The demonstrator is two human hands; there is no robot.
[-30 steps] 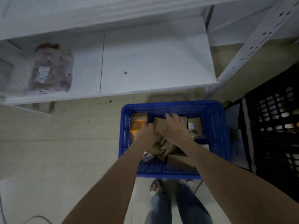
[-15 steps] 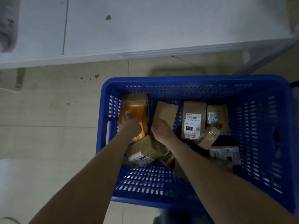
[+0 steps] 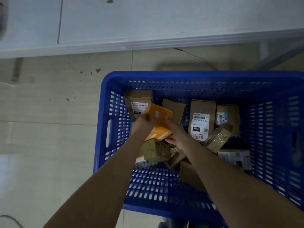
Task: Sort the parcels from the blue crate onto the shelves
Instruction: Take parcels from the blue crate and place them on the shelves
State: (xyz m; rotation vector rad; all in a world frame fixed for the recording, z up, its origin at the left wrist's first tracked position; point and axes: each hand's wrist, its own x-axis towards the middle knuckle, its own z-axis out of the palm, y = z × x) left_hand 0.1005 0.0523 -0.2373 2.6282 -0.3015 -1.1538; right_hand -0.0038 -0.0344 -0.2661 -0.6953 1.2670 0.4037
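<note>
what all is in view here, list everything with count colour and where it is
blue crate: one, blue, on the floor below the shelf, right of centre
orange parcel: one, orange, tilted up in the crate's left part, held by both hands
brown labelled boxes: three; far left corner, centre, right
plain brown box: one, behind the orange parcel
taped brown parcels: at least two, near middle and right of centre
white printed parcel: one, near right of the crate
shelf: one, white-grey, across the top
floor: beige tiles, left
left hand: grip on the orange parcel's left edge
right hand: grip on its right edge
</note>
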